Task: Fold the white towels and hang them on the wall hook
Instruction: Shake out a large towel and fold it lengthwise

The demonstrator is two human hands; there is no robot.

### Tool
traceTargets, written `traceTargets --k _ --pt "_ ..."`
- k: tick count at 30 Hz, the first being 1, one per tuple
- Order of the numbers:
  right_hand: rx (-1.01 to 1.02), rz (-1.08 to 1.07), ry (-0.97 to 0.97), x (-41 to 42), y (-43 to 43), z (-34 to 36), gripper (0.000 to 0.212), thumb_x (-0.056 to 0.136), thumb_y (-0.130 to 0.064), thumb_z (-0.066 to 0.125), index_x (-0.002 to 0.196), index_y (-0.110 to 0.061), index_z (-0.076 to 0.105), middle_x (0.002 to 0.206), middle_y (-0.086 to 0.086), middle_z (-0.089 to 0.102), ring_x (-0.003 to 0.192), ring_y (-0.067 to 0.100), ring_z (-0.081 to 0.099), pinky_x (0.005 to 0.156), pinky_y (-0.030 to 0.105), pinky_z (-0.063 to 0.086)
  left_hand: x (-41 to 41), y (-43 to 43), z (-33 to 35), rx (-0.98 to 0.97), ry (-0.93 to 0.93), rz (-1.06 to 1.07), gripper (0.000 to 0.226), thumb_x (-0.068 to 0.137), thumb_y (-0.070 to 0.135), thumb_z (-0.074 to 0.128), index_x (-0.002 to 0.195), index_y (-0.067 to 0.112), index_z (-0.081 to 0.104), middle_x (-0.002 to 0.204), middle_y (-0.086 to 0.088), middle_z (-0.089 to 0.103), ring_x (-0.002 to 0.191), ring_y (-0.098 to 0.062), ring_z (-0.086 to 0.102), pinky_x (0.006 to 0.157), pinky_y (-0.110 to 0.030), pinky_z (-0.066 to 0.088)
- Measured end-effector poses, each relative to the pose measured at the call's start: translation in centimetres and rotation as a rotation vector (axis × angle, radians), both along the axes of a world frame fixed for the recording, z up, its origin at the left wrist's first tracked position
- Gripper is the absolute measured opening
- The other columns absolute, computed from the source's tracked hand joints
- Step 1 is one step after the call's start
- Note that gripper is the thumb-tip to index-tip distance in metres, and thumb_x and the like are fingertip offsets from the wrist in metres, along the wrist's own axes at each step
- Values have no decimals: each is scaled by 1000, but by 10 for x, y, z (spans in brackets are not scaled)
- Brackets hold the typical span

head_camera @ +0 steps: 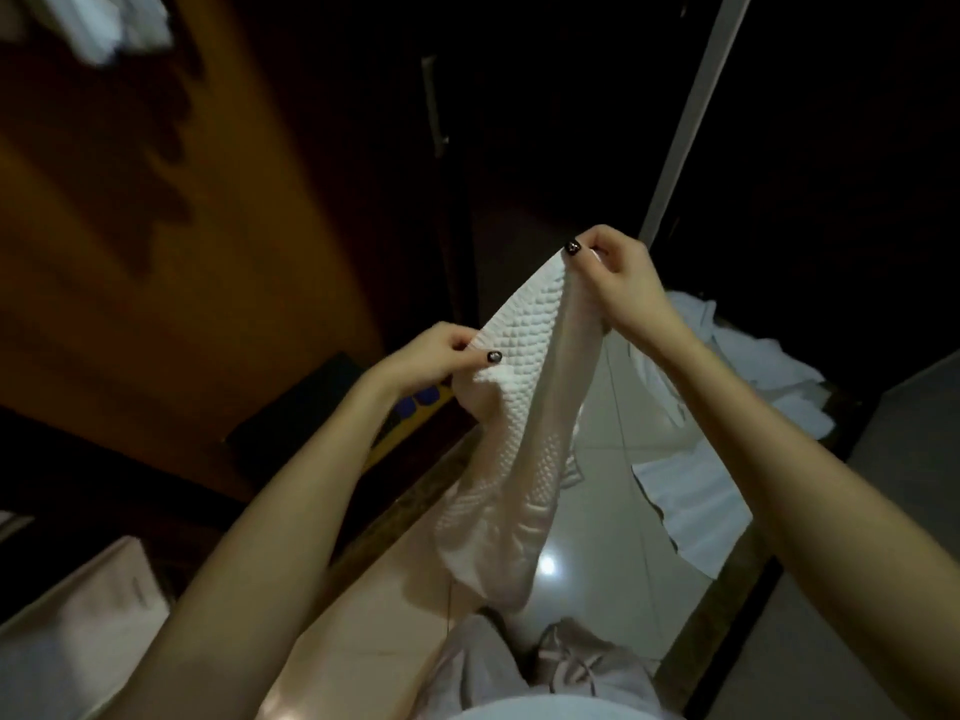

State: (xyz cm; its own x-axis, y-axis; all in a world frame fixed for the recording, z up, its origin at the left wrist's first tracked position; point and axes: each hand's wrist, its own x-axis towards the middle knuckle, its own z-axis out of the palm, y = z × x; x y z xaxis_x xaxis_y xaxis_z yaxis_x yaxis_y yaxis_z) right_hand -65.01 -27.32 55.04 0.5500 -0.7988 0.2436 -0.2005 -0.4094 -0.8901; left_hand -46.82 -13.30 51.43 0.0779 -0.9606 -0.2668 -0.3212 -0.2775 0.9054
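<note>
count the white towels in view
3 at least. A textured towel is pinched between the left hand and right hand; a blurred towel shows top left; a crumpled heap lies at right and may hold several.

What I can't make out from up here

At eleven o'clock a white cloth [104, 28] is blurred and cut by the top edge. At seven, a pale block [78, 615] runs off the frame. My left hand [436, 356] covers part of a yellow thing with blue spots [421, 397]. My right forearm crosses the white heap [748, 345] at three. The towel [519, 407] corners vanish under my pinching thumbs, and one o'clock is too dark to read.
</note>
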Motion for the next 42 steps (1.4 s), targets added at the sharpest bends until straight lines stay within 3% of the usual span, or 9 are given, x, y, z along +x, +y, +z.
traceTargets --k 4,9,12,17,22,27,31,36,42 --pt "-42 -125 -78 3 -12 25 19 99 -25 49 85 -16 60 79 -1 59 72 7 53 65 25 41 6 2 45 -303 -64 134 46 95 33 56 86 -12 54 75 -10 50 66 -18 46 58 -26 34" --pt "-127 -139 -146 20 -21 69 19 101 -22 48 90 -10 58 83 0 57 75 10 52 68 27 40 17 -14 112 -475 -188 159 41 99 26 48 70 -3 47 65 -5 38 57 -11 35 55 -28 25" --pt "-175 -18 -147 33 -23 103 10 99 -20 53 103 -18 62 92 -13 60 83 -3 57 72 16 44 33 -22 141 -556 -167 232 37 100 22 48 64 14 49 59 11 45 54 -1 40 54 -17 31" --pt "-177 311 -46 59 -16 144 47 92 -27 64 137 -24 52 99 -13 66 92 -7 64 74 10 49 45 -39 187 -625 -228 147 37 99 22 50 61 22 51 56 16 45 55 -1 41 55 -16 32" --pt "-219 367 -41 84 -26 167 18 89 -30 68 97 -15 73 90 6 73 84 21 70 71 37 55 57 -52 203 -628 -198 132 30 98 28 51 77 10 60 67 2 49 62 -8 45 57 -20 36" --pt "-225 386 -132 110 -51 171 15 88 -28 68 81 -15 71 70 -3 67 67 4 63 60 21 48 80 -55 188 -604 -28 198 32 91 43 55 87 13 67 81 1 64 76 -13 59 65 -21 46" --pt "-179 337 -179 137 -73 160 21 90 -24 67 70 -19 67 55 -17 57 53 -5 49 51 12 36 105 -48 156 -449 -138 274 26 79 44 71 93 23 71 91 6 73 85 -9 69 70 -21 52" --pt "-66 216 -246 152 -102 135 32 92 -24 61 73 2 60 58 -5 48 54 5 43 48 21 32 134 -23 98 -71 -290 342 12 78 32 76 89 27 74 90 11 73 87 -9 69 72 -19 51" --pt "-22 98 -189 157 -133 109 37 92 -29 57 78 4 59 66 5 50 60 11 46 53 27 34 126 4 37 14 -279 528 11 86 19 69 77 14 72 66 14 64 63 -1 56 60 -14 41"
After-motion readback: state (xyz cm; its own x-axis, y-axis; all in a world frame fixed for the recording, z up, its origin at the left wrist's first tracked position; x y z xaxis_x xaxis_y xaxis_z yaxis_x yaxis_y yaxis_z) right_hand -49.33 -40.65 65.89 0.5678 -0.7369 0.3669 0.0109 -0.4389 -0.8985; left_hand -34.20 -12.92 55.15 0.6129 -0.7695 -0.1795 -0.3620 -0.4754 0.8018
